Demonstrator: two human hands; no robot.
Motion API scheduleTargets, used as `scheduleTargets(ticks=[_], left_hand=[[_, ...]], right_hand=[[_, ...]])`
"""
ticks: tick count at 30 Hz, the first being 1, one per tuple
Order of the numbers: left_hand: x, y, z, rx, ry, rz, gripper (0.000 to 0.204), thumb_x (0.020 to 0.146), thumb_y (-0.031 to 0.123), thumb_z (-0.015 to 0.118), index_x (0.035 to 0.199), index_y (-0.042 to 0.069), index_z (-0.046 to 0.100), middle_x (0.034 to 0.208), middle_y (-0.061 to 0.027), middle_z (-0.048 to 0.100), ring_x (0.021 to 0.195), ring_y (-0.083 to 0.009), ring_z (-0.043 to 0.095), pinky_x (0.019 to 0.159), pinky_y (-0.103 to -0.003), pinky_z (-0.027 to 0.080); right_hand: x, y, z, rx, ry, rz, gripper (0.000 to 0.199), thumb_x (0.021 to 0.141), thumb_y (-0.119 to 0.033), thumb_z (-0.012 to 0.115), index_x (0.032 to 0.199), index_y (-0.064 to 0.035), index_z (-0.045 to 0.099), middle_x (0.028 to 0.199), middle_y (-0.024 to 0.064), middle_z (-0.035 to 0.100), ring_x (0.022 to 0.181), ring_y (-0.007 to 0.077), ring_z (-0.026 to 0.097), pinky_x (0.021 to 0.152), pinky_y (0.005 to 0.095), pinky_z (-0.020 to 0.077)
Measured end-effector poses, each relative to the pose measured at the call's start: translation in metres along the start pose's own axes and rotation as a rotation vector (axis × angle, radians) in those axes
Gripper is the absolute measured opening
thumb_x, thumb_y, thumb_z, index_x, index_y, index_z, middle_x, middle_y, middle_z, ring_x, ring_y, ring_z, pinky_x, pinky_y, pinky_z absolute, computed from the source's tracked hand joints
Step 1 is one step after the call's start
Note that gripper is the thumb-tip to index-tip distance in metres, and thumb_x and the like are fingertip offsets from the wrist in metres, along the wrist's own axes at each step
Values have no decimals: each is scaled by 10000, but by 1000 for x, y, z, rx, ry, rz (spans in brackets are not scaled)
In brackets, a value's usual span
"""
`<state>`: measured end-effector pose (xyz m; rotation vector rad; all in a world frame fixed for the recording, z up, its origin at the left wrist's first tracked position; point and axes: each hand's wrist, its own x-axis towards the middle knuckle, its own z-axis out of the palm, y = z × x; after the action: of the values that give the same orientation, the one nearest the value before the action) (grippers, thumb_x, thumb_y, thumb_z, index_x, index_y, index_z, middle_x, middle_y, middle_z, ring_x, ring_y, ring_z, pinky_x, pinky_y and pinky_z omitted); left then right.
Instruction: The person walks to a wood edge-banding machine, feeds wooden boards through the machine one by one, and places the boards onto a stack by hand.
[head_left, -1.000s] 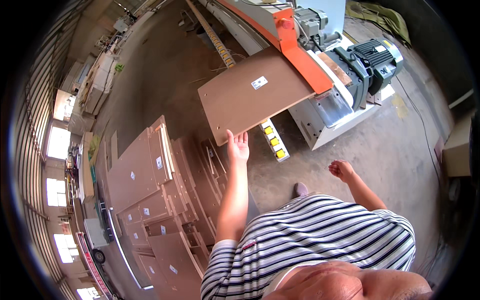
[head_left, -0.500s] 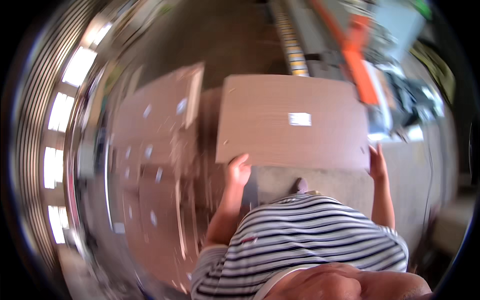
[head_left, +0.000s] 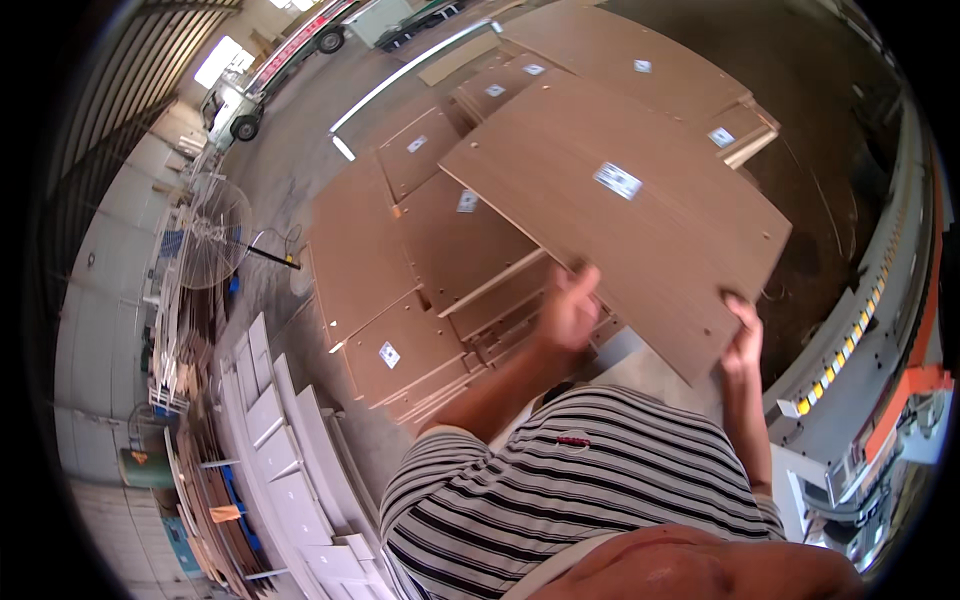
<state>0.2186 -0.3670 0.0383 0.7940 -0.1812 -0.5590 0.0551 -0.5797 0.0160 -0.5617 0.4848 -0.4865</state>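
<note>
Brown board (head_left: 640, 190): stiff, broad, likely heavy; clasped at near edge by left hand (head_left: 568, 310) and right hand (head_left: 742, 345).

The board (head_left: 620, 190) I hold is a flat light brown with a faint wood grain, and a small white label with dark print (head_left: 617, 180) sits on its face. The stacked panels (head_left: 420, 270) below share that same brown, each with a white sticker. My shirt (head_left: 570, 480) is striped black and white. To my left, the drawer fronts (head_left: 280, 450) are pale grey-white. The machine (head_left: 890, 400) on my right shows orange along its frame, with a strip of yellow and black blocks (head_left: 835, 375). The floor (head_left: 290, 170) is dull grey-brown.
</note>
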Motion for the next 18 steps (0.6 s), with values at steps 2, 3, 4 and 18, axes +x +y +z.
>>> scheduleTargets(ticks=[2, 3, 4, 18], left_hand=[[-14, 8, 9, 35, 46, 96, 328, 908, 112, 564, 1207, 44, 446, 1129, -69, 577, 1016, -189, 589, 872, -338, 482], [-10, 18, 4, 32, 101, 153, 335, 907, 122, 574, 1202, 40, 436, 1126, -76, 569, 1013, -199, 589, 855, -333, 491], [-2, 34, -11, 29, 106, 158, 335, 907, 122, 574, 1202, 40, 436, 1126, -76, 569, 1013, -199, 589, 855, -333, 491], [142, 217, -285, 467, 607, 87, 429, 861, 147, 630, 1205, -62, 481, 1090, -147, 600, 939, -250, 605, 810, -370, 501]], right_hand=[[33, 41, 67, 6, -130, 42, 359, 733, -50, 650, 1076, 0, 559, 983, 91, 625, 898, 227, 609, 852, 389, 500], [47, 59, 97, -13, -205, 50, 332, 735, -21, 647, 1056, 5, 567, 973, 88, 634, 887, 224, 614, 853, 387, 502], [64, 80, 118, -20, -240, 101, 320, 735, -8, 648, 1045, 4, 572, 965, 85, 639, 883, 219, 620, 849, 378, 508], [168, 288, 265, -222, -493, 617, 289, 884, -70, 578, 1154, -26, 484, 1031, 94, 625, 960, 217, 636, 850, 350, 541]])
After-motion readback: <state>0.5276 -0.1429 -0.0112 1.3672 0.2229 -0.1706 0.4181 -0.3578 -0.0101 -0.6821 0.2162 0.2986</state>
